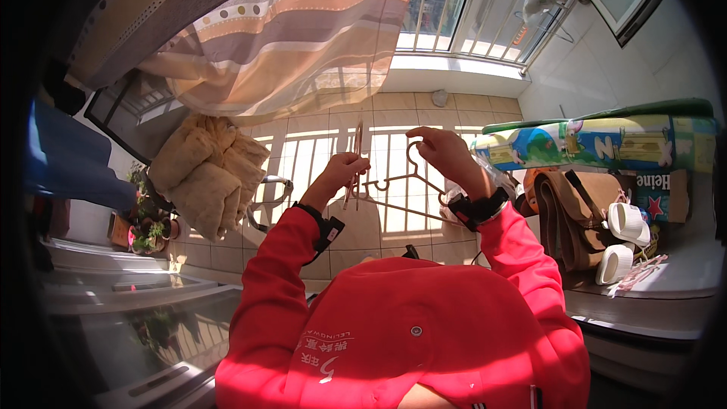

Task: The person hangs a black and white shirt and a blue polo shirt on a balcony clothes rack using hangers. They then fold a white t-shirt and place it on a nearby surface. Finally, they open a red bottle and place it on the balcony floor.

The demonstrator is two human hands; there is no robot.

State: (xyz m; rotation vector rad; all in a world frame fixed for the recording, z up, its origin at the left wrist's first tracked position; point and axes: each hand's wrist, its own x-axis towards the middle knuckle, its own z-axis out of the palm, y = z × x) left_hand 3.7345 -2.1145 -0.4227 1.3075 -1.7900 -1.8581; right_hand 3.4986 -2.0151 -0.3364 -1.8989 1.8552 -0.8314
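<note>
My left hand (342, 173) is closed around a thin pinkish-brown clothes hanger (359, 136), seen nearly edge-on; I cannot tell whether more than one is in the grip. To its right hangs another brown clothes hanger (415, 175), turned broad side toward me. The thumb and forefinger of my right hand (448, 156) pinch this one at its curved hook. Its left end comes close to my left hand, and its lower bar runs down toward my right wrist. Both wrists wear black bands below red sleeves.
A patterned curtain (303, 38) hangs at the upper left beside a railed window (462, 7). A bundled beige quilt (204, 174) is at left, near potted plants (151, 233). On the right lie a rolled colourful mat (583, 144), a brown bag (569, 220) and white slippers (627, 225).
</note>
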